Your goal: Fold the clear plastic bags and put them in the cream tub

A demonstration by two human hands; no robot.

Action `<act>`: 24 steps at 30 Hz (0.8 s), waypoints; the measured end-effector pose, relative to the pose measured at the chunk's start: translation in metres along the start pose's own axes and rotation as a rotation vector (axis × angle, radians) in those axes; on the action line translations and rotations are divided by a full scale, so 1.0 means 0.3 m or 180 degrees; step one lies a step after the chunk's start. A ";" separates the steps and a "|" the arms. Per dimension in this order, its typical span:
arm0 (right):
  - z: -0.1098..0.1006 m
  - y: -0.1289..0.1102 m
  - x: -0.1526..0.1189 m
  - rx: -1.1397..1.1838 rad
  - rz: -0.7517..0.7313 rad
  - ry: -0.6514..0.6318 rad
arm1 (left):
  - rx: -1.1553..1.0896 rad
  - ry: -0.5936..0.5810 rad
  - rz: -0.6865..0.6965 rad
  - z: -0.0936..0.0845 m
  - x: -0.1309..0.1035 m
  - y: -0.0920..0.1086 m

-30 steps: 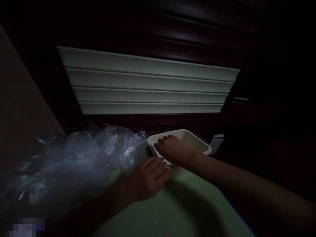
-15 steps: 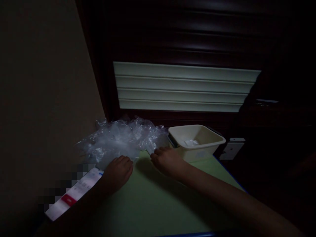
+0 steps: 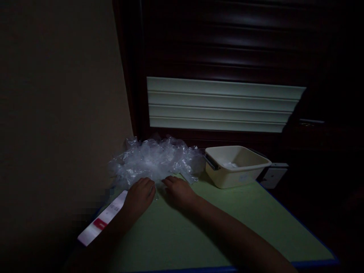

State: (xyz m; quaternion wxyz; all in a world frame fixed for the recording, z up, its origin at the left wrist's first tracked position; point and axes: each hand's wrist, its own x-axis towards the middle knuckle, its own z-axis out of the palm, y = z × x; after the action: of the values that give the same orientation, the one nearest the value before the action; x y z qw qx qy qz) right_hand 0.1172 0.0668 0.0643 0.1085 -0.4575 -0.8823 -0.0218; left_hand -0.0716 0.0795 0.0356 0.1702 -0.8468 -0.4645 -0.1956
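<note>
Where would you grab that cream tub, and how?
I'd take the tub by its two dark handles, reaching in from both ends: it stands upright, and they sit opposite each other beside the rim.

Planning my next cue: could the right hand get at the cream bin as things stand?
Probably yes: bare green tabletop leaves a way from the right hand to the cream bin, with the plastic wrap farther back.

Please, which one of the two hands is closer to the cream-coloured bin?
The right hand; it is between the bin and the left hand, which is beside the lit screen.
</note>
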 end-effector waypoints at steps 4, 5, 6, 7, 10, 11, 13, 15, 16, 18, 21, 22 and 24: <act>0.048 -0.057 0.006 0.0176 -0.0200 -0.0081 | 0.0232 -0.0100 -0.0167 -0.016 -0.003 -0.008; 0.062 -0.069 0.006 0.0198 -0.0222 -0.0103 | 0.0272 -0.0120 -0.0203 -0.019 -0.003 -0.009; 0.075 -0.079 0.006 0.0208 -0.0221 -0.0111 | 0.0299 -0.0139 -0.0231 -0.022 -0.003 -0.009; 0.087 -0.087 0.007 0.0211 -0.0199 -0.0107 | 0.0315 -0.0155 -0.0251 -0.025 -0.002 -0.009; 0.108 -0.094 0.010 0.0243 -0.0088 -0.0062 | 0.0334 -0.0185 -0.0277 -0.030 0.001 -0.008; 0.110 -0.090 0.011 0.0288 -0.0056 -0.0042 | 0.0333 -0.0185 -0.0274 -0.030 0.002 -0.008; 0.109 -0.079 0.009 0.0440 0.0035 0.0026 | 0.0324 -0.0149 -0.0264 -0.031 0.004 -0.007; 0.105 -0.063 0.004 0.0678 0.0182 0.0151 | 0.0293 -0.0083 -0.0239 -0.031 0.006 -0.006; 0.102 -0.054 0.002 0.0828 0.0277 0.0236 | 0.0268 -0.0041 -0.0225 -0.031 0.007 -0.005; 0.095 -0.033 -0.001 0.1180 0.0492 0.0450 | 0.0202 0.0081 -0.0229 -0.031 0.009 -0.002; 0.086 0.005 -0.005 0.1781 0.0805 0.0813 | 0.0048 0.0359 -0.0329 -0.030 0.011 0.009; 0.084 0.020 -0.007 0.1983 0.0893 0.0930 | -0.0031 0.0455 -0.0361 -0.029 0.011 0.014; 0.081 0.050 -0.011 0.2379 0.1040 0.1135 | -0.0256 0.0609 -0.0376 -0.024 0.011 0.026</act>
State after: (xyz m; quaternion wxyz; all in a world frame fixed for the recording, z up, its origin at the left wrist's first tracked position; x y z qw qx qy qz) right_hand 0.1270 0.0761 0.0389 0.4189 -0.5093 -0.7132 0.2375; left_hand -0.0644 0.0746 0.0426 0.1678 -0.8015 -0.4870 -0.3037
